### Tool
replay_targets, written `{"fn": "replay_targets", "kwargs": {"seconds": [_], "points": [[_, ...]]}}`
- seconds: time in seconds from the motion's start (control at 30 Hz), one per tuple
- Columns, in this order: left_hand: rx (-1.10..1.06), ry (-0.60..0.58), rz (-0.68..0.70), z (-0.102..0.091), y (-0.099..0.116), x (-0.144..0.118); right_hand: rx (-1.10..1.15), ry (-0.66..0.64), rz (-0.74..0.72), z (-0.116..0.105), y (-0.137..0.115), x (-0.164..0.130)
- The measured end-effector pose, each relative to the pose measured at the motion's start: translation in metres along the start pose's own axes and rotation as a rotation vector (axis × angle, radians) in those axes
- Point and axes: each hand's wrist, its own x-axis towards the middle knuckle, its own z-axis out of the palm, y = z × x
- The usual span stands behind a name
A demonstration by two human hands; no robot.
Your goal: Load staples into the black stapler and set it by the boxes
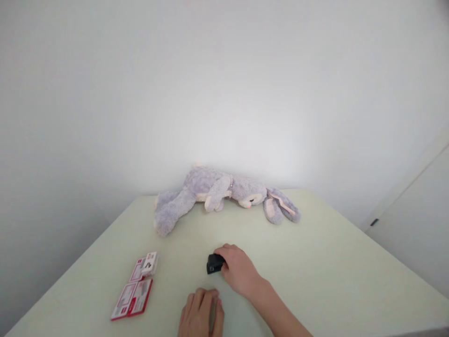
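Observation:
My right hand (240, 270) is closed around a black stapler (214, 263) on the table, near its middle. One end of the stapler sticks out to the left of the fingers; the rest is hidden under the hand. My left hand (201, 312) rests at the table's front, a little nearer to me than the stapler. Its fingers are slightly bent, the thumb stands apart from them, and nothing shows in its grasp.
Flat red-and-white packs (131, 297) lie at the left of the pale green table (315, 267), with a small white box (150, 263) on them. Along the back, against the wall, a lilac plush rabbit (206, 187) lies on its side.

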Motion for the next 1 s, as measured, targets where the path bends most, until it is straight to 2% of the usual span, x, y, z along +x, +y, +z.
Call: {"fn": "replay_targets", "kwargs": {"seconds": [0.07, 0.13, 0.3, 0.4, 0.47, 0.6, 0.73, 0.83, 0.9, 1.0], "points": [[0.004, 0.022, 0.033, -0.005, 0.003, 0.013, 0.031, 0.025, 0.005, -0.007, 0.01, -0.009], [0.048, 0.016, 0.068, -0.002, 0.005, 0.02, 0.089, 0.084, 0.023, -0.006, 0.012, -0.016], [0.148, -0.127, 0.063, 0.014, 0.003, 0.023, 0.104, 0.303, 0.152, 0.021, -0.007, -0.019], [0.159, -0.204, 0.049, 0.013, 0.003, 0.022, 0.05, 0.404, 0.238, 0.037, -0.017, -0.013], [0.161, -0.211, 0.024, 0.009, 0.006, 0.024, 0.107, 0.466, 0.264, 0.041, -0.018, -0.008], [0.149, -0.145, -0.035, 0.001, 0.011, 0.029, 0.558, 0.615, 0.345, 0.032, -0.003, -0.002], [0.136, -0.101, -0.04, 0.0, 0.01, 0.029, 0.963, 0.728, 0.415, 0.021, 0.026, -0.003], [0.137, -0.085, -0.033, 0.004, 0.009, 0.028, 1.21, 0.818, 0.527, 0.02, 0.049, -0.007], [0.135, -0.074, -0.025, 0.007, 0.01, 0.029, 1.323, 0.828, 0.588, 0.021, 0.063, -0.012], [0.137, -0.049, 0.001, 0.005, 0.008, 0.03, 1.365, 0.79, 0.612, 0.019, 0.074, -0.024]]}}
